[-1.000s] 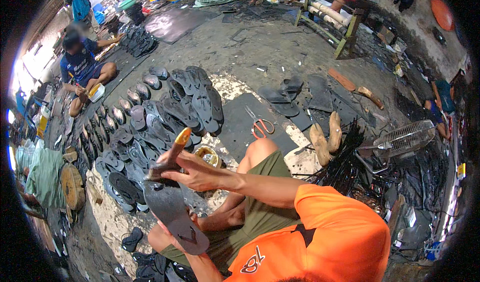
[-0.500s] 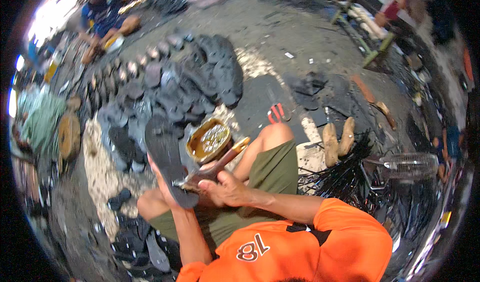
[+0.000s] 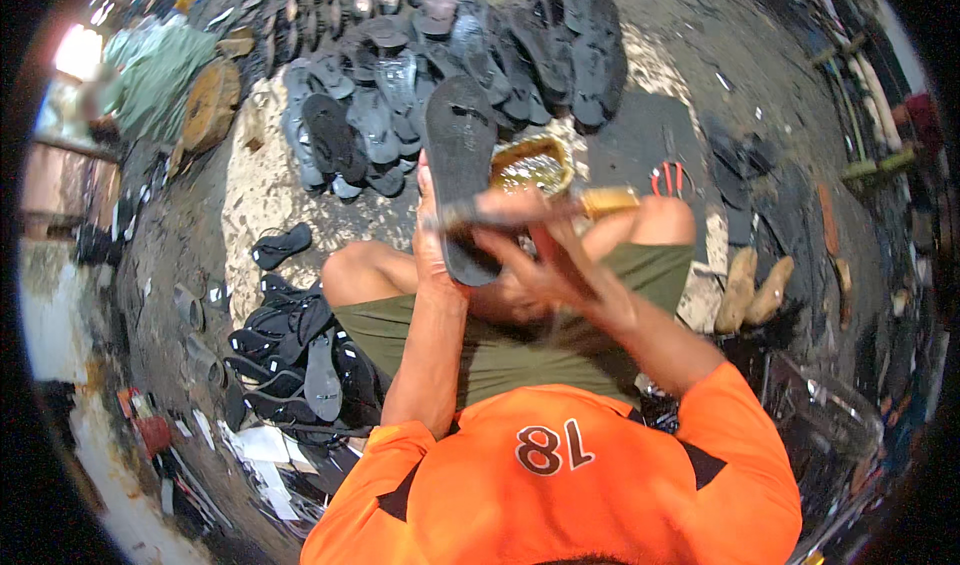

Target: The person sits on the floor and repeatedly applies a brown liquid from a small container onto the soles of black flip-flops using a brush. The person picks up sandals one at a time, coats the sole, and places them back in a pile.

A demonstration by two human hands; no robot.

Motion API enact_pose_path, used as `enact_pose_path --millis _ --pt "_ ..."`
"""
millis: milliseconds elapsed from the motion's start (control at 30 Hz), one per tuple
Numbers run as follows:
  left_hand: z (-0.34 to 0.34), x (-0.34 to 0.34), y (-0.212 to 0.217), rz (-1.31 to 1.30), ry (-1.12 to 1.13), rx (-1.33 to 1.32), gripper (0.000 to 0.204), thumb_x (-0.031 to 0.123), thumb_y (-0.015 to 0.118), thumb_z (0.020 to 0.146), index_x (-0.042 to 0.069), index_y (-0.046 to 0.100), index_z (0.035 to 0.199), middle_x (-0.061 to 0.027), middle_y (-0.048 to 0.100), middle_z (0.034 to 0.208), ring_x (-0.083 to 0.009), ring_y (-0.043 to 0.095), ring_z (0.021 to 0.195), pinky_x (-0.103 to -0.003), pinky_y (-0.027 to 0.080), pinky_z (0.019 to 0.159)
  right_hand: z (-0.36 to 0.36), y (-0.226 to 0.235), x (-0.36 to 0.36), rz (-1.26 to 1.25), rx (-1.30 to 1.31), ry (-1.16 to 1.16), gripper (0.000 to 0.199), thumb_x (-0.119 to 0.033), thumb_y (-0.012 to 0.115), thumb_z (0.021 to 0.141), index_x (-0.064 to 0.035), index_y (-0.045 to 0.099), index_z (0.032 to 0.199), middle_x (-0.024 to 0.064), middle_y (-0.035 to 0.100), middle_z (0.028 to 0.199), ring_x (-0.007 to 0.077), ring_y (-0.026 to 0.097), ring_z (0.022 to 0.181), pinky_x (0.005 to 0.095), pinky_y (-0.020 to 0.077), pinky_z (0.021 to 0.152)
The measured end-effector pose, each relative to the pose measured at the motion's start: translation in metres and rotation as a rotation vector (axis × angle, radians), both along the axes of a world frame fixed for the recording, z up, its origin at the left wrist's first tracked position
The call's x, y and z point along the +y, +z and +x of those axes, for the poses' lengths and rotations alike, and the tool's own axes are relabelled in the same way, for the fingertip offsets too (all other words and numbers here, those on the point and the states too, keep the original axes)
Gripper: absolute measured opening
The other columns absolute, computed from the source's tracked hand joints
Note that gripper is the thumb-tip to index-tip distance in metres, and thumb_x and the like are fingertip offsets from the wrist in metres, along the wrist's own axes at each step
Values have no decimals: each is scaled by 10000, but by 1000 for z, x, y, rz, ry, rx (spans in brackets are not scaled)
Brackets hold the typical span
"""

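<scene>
My left hand (image 3: 432,240) holds a black sandal sole (image 3: 460,130) upright from its left edge and underside, with the broad end pointing away from me. In my right hand (image 3: 548,260) is a wooden-handled brush (image 3: 606,202), lying across the lower part of the sole. Motion blurs this hand and the brush, and its bristles do not show clearly. Just beyond the brush stands a tub (image 3: 568,153) with shiny amber liquid like glue, partly hidden by the sole and hand.
Rows of dark soles (image 3: 385,115) lie beyond my knees. Black sandals (image 3: 290,355) are heaped by my left knee. Red-handled scissors (image 3: 670,178) rest on a dark mat (image 3: 640,130). Wooden shoe lasts (image 3: 738,290) lie right of my right knee. A wooden block (image 3: 207,110) stands far left.
The whole view has turned and shifted, and the other person at the far left is out of sight. My right hand and the brush have moved further up along the sole.
</scene>
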State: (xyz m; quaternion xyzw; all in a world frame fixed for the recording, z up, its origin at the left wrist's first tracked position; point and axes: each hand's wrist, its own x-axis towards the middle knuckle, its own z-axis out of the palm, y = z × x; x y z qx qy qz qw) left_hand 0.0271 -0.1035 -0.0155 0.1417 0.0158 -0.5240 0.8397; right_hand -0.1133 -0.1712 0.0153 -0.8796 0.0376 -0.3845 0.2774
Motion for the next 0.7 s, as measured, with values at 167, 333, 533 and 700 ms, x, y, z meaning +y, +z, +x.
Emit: enact_pose_path --millis 167,333,533,700 --pt "29 1 10 140 100 21 467 516 484 981 80 639 1040 -90 669 900 -225 641 746 -396 556 680 -20 9 7 543 67 305 332 -46 755 786 -63 613 1086 102 621 1006 289 601 908 385 458 792" --pt "11 -4 -7 151 31 -17 479 505 452 999 124 548 1272 -32 660 1041 -189 646 867 -354 543 782 18 7 -17 249 -57 97 388 -75 749 814 -36 582 1162 122 635 1052 290 611 965 394 478 838" --pt "46 -8 -39 147 168 -29 421 477 559 953 141 605 1204 -34 675 1108 -203 653 945 -381 558 811 -10 -9 -27 1026 -62 -153 337 -172 661 934 17 558 1194 91 633 1099 169 578 1032 320 466 906" --pt "175 -51 -49 271 367 -138 393 424 601 936 128 592 1194 -63 660 1146 -228 649 955 -383 565 778 -51 8 -42 945 -160 -399 368 -156 640 944 16 510 1242 80 602 1131 155 567 1024 309 462 913"
